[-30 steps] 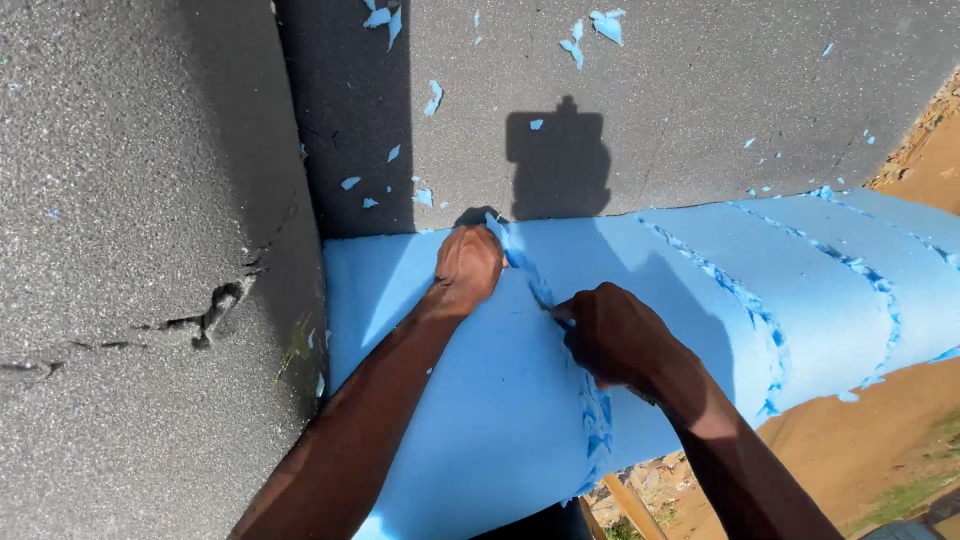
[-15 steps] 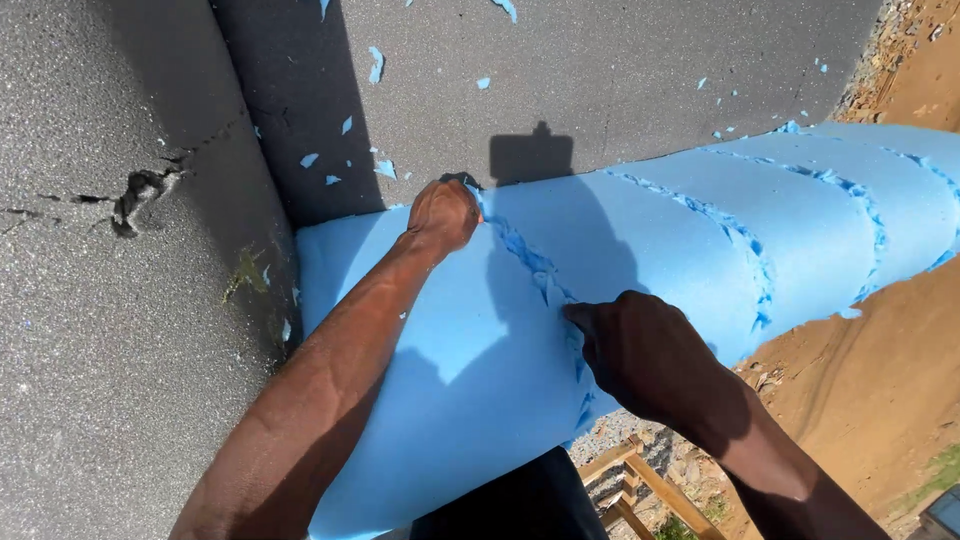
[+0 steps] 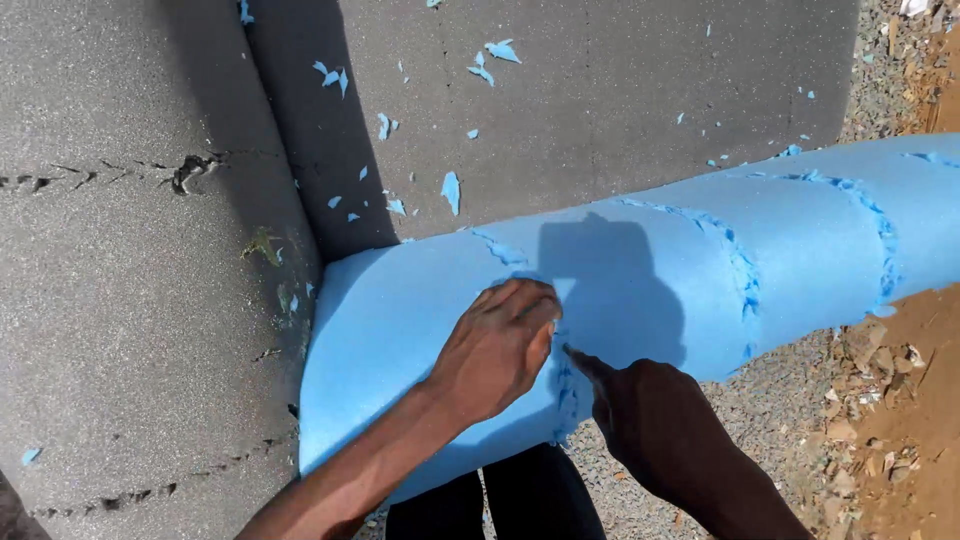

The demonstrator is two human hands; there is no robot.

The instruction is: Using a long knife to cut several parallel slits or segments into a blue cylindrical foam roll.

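Note:
A thick blue foam sheet (image 3: 660, 270) curves over in front of me, scored by several jagged torn seams. My left hand (image 3: 500, 345) lies on the foam just left of the nearest seam (image 3: 562, 385), fingers together and pressing down, holding nothing. My right hand (image 3: 640, 410) is lower and to the right, in shadow, with a fingertip or a thin dark tip poking into that same seam. Whether it holds a tool is hidden. The two hands are a few centimetres apart across the seam.
A cracked grey foam slab (image 3: 120, 250) stands at the left and another (image 3: 600, 90) lies behind, dotted with blue foam scraps (image 3: 452, 190). Gravel and brown dirt with debris (image 3: 880, 400) are at the right. My dark trouser legs (image 3: 500, 500) show below the foam.
My left hand let go of the foam's far edge and came down onto the surface beside the seam. My right hand stayed at the seam. The view shifted, so the foam looks more rolled over.

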